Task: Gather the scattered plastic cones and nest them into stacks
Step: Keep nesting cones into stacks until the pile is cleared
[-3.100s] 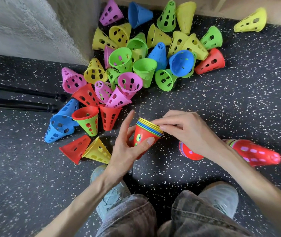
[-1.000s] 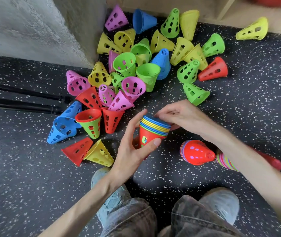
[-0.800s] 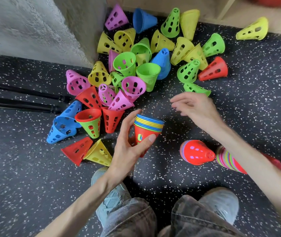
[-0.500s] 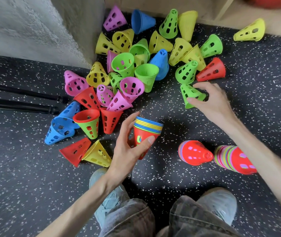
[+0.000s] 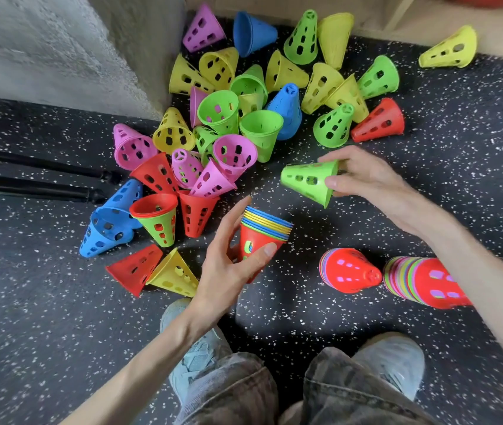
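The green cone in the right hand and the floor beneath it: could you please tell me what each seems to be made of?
Green cone: probably thin moulded plastic, smooth with a slight sheen and punched holes. Floor: likely rubber matting, matte black with white flecks.

Both hands raised over the floor, each gripping a load.

Left hand (image 5: 228, 265): forearm rising from lower left, thumb and fingers curled around the nested stack (image 5: 261, 237). Right hand (image 5: 363, 176): forearm entering from the right edge, fingers and thumb pinching the wide rim of a green cone (image 5: 308, 180), held above and right of the left hand.
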